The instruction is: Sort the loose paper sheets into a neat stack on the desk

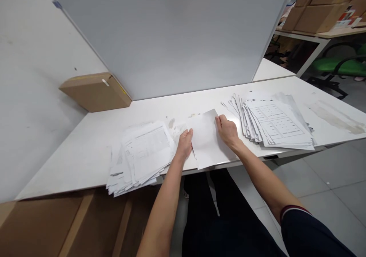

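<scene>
Head camera is looking down on a white tabletop (71,146), and both hands are working over its near edge! The left hand (185,144) is gripping the left side of a pale paper (208,141), its grip closed with the thumb lying on top. Over on the far right corner, the right hand (227,131) is matching it, its grip pinching the same paper between thumb and curled fingers. So the paper is sitting squarely between the two hands, its upper face looking blank, its lower edge reaching toward the tabletop's near edge; whether it is one sheet or several, I cannot tell. A small bit of red is peeking out beside the left hand, too little showing to name.

Flanking the action, a loose left pile (148,146) of printed sheets is fanning out untidily, its near corner poking past the edge. Across the way, a thicker right pile (278,123) is spreading near the right hand, a printed grid showing on its top sheet. Behind it all, a big grey panel (177,40) is standing upright, with a cardboard box (97,91) resting at its left. Farther back on the right, more boxes (323,15) are sitting on another table, and a green chair (337,64) is standing close by.
</scene>
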`<state>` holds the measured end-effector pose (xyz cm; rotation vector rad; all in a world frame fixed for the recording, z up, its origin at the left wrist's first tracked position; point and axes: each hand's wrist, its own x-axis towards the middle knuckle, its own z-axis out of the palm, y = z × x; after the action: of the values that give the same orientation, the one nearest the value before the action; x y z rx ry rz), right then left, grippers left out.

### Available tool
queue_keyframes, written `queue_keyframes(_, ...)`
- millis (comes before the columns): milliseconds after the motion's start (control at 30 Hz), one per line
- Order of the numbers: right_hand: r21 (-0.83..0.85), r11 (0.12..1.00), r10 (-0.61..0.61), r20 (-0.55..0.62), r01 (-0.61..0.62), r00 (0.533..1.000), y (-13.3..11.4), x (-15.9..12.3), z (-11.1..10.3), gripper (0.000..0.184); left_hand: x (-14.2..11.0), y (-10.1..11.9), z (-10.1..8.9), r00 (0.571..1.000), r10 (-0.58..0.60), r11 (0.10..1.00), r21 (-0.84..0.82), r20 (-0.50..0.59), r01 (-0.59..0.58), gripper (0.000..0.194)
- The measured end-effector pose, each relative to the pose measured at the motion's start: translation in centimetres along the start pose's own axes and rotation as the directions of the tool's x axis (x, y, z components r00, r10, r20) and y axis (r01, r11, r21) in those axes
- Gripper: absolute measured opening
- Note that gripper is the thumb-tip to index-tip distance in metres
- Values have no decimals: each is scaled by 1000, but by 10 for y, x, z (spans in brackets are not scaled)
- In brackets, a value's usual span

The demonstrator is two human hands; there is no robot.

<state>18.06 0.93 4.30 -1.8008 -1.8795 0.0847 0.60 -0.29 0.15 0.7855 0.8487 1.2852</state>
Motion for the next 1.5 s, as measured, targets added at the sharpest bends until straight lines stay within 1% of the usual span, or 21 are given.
queue_keyframes(100, 108, 993, 55, 2, -55, 998, 5, -1, 2, 34, 0, 0, -1, 1000, 14, 1000, 16, -19, -14, 40)
queue_keyframes(167, 283, 953, 115, -4, -109, 993, 13, -3, 2, 39, 0, -1, -1, 999, 23, 1000, 16, -30, -23, 39)
queue_keyframes(200, 398, 906, 147, 30, -147, 989, 18, -6, 1, 43, 1, -2, 0, 999, 34, 999, 12, -36, -34, 38)
queue_keyframes(267, 613, 748, 139, 229, -254, 963, 27, -11, -1, 47, 2, -2, 0, 997, 68, 998, 8, -47, -68, 38)
queue_keyframes(333, 733, 574, 33, 423, -364, 905, 31, -17, -4, 39, 2, 1, 2, 991, 122, 992, 33, -64, -120, 37)
queue_keyframes(367, 769, 510, -20, 458, -385, 889, 30, -20, -6, 36, 1, 5, 4, 984, 162, 985, 69, -76, -156, 36)
queue_keyframes(400, 804, 460, -49, 447, -377, 893, 28, -21, -8, 35, 0, 10, 6, 973, 212, 972, 120, -88, -201, 34)
queue_keyframes(467, 873, 391, -44, 335, -293, 941, 20, -22, -13, 36, -6, 24, 13, 937, 335, 920, 250, -97, -302, 30)
queue_keyframes(533, 919, 347, -34, 212, -187, 977, 12, -21, -17, 38, -13, 39, 21, 898, 437, 857, 325, -49, -399, 25)
queue_keyframes(600, 940, 318, -34, 138, -120, 990, 6, -20, -18, 38, -21, 50, 29, 849, 527, 801, 356, -37, -481, 26)
queue_keyframes(667, 950, 299, -48, 113, -94, 992, 4, -21, -13, 38, -26, 52, 31, 826, 563, 758, 416, -27, -503, 24)
queue_keyframes(733, 957, 279, -62, 103, -81, 993, 5, -24, -3, 38, -27, 45, 28, 822, 569, 727, 478, -17, -494, 26)
queue_keyframes(833, 953, 295, -84, 98, -69, 992, 8, -29, 8, 38, -24, 31, 19, 817, 574, 722, 504, -53, -474, 32)
queue_keyframes(933, 905, 423, -108, 87, -34, 990, 9, -27, 2, 35, -20, 25, 16, 816, 568, 751, 472, -104, -462, 32)
queue_keyframes(1000, 821, 570, -124, 51, 29, 991, 8, -22, -17, 29, -19, 26, 18, 825, 549, 786, 417, -132, -456, 29)
queue_keyframes(1067, 669, 734, -179, 24, 117, 984, 5, -15, -45, 22, -17, 28, 20, 846, 513, 831, 334, -149, -445, 26)
queue_keyframes(1167, 328, 903, -324, 99, 277, 941, -3, -5, -93, 15, -16, 30, 16, 872, 464, 875, 235, -157, -423, 28)
queue_keyframes(1233, 85, 924, -383, 205, 373, 901, -11, 0, -118, 15, -16, 28, 11, 878, 455, 874, 264, -147, -409, 44)
queue_keyframes(1300, -95, 887, -408, 296, 451, 864, -19, 2, -129, 14, -19, 23, 4, 881, 459, 845, 360, -112, -394, 54)
queue_keyframes(1367, -182, 840, -425, 367, 512, 828, -23, 1, -126, 13, -23, 17, -1, 894, 445, 808, 449, -42, -381, 49)
queue_keyframes(1500, -214, 790, -435, 463, 574, 772, -20, -7, -102, 13, -28, 5, -9, 941, 328, 784, 534, 79, -318, 31)
